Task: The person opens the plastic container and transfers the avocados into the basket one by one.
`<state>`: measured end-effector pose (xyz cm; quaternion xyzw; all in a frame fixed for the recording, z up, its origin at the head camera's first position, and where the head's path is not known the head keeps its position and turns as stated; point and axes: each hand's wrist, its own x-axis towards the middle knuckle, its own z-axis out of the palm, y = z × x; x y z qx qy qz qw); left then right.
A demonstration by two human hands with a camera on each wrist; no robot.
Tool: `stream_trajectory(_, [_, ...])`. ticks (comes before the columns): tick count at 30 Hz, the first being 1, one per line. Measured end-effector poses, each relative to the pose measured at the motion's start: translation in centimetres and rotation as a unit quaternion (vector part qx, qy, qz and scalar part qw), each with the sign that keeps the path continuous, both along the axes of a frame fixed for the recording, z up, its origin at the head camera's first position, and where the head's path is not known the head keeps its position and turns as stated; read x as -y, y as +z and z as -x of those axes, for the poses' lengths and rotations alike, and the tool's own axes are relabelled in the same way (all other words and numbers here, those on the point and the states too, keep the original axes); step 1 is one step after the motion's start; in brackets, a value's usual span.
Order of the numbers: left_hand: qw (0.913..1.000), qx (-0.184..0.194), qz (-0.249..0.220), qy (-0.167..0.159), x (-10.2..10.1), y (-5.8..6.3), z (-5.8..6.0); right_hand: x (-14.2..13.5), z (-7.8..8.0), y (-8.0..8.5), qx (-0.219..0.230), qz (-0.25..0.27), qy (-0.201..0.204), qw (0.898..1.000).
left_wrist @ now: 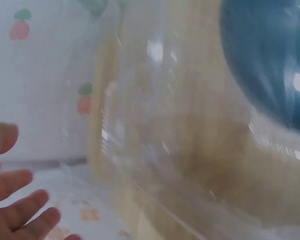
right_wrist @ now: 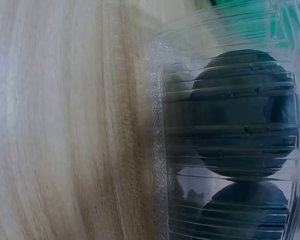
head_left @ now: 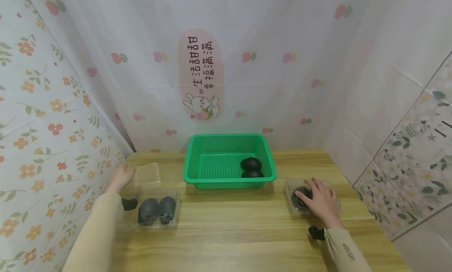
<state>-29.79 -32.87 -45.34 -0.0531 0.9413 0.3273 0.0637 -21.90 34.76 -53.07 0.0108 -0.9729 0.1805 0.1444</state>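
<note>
At the left, two dark oval fruits (head_left: 167,210) sit in a clear plastic box (head_left: 176,197) whose transparent lid (head_left: 150,174) is raised at the back. My left hand (head_left: 121,178) is beside that lid, with fingers (left_wrist: 27,207) spread and nothing in them in the left wrist view. At the right, my right hand (head_left: 320,199) rests over a second clear box (head_left: 291,209), thumb and fingers extended on its top. Ribbed plastic covers two dark fruits (right_wrist: 242,112) there in the right wrist view; the hand hides part of them in the head view.
A green plastic basket (head_left: 229,181) stands at the back middle of the wooden table (head_left: 233,229), with two dark fruits (head_left: 251,164) in its right side. Printed curtains (head_left: 268,87) hang behind and along both sides. Each wrist bears a small black camera (head_left: 316,232).
</note>
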Motion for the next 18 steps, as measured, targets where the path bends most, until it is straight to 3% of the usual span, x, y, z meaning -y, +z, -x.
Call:
stream_trajectory(6, [0.9913,-0.125,-0.035,0.018,-3.0,1.4,0.0,0.4,-0.3,0.3,0.007,-0.001,-0.007,1.000])
stream_trajectory(9, [0.9863,-0.160,-0.036,0.011,-5.1,2.1,-0.2,0.8,-0.5,0.3,0.009,-0.004,-0.010,1.000])
stream_trajectory(18, [0.9783,-0.188,-0.073,-0.046,-12.1,3.3,-2.3,2.3,-1.3,0.3,0.017,-0.005,-0.008,1.000])
